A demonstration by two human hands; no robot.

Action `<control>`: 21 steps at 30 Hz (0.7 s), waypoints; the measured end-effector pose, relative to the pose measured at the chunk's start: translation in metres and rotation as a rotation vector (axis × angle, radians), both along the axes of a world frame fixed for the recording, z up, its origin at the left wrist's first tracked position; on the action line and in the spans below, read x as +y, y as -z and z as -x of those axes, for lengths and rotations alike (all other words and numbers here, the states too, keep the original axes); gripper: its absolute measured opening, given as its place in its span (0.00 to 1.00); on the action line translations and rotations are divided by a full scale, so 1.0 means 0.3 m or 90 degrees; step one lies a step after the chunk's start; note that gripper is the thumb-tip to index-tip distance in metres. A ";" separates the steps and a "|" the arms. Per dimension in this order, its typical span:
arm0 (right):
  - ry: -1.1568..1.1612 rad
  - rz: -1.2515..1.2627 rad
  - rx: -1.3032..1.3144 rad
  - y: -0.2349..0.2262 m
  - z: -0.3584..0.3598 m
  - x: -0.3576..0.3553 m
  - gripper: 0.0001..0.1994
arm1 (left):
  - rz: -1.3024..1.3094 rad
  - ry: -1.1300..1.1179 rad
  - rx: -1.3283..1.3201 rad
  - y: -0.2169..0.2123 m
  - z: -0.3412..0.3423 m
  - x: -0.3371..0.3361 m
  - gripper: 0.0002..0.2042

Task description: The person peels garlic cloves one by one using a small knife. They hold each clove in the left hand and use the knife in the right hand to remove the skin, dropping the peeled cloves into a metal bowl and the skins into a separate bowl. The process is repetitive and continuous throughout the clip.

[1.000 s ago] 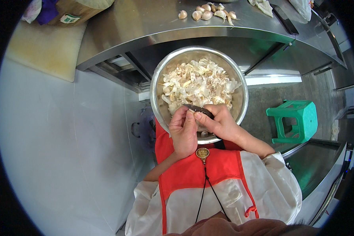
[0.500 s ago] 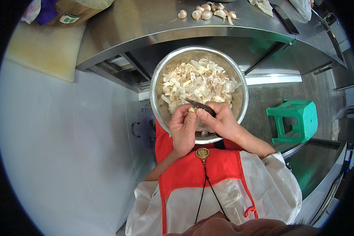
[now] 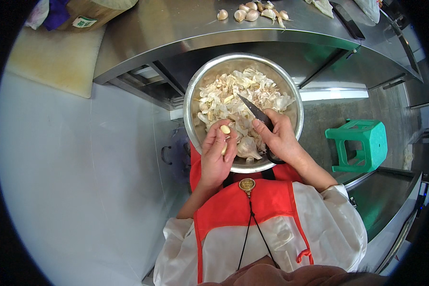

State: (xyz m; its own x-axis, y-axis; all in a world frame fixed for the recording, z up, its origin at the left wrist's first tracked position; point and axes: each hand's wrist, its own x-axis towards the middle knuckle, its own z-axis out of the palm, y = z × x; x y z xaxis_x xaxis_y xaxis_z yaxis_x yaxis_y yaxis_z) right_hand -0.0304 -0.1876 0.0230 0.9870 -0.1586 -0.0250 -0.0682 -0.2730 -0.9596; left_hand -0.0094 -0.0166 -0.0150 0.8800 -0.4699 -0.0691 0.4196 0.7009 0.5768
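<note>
A steel bowl (image 3: 189,102) full of garlic skins (image 3: 243,90) sits at my lap, with a garlic bulb (image 3: 248,148) on the skins near its front rim. At the bowl's left side my left hand (image 3: 216,153) pinches a peeled garlic clove (image 3: 225,129) at its fingertips. A second pale clove (image 3: 224,149) shows between its lower fingers. My right hand (image 3: 282,138), over the right rim, is closed around black-handled scissors (image 3: 256,110). Their dark pointed blade slants up and left over the skins, apart from the clove; part of the handle is hidden by my fingers.
Beyond the bowl runs a steel counter (image 3: 176,26) with several unpeeled garlic cloves (image 3: 252,14) and a dark flat object (image 3: 348,21). A white cutting board (image 3: 52,59) lies at the far left. On the right, a green plastic stool (image 3: 367,143) stands on the floor.
My hands have drawn apart: the right moved right with the scissors, and the blade left the clove. The left hand turned and lifts the clove at its fingertips. The garlic bulb now shows.
</note>
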 end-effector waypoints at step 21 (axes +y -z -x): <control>-0.022 0.055 -0.011 -0.012 0.000 0.002 0.08 | -0.102 0.035 0.065 -0.049 0.010 0.017 0.14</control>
State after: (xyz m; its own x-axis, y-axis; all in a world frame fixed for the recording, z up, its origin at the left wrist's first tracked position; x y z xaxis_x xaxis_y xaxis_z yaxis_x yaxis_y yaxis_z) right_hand -0.0305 -0.1870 0.0268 0.9922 -0.1245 0.0039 -0.0411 -0.3566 -0.9334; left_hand -0.0125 -0.0115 -0.0001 0.8384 -0.4924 -0.2338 0.5160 0.5786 0.6316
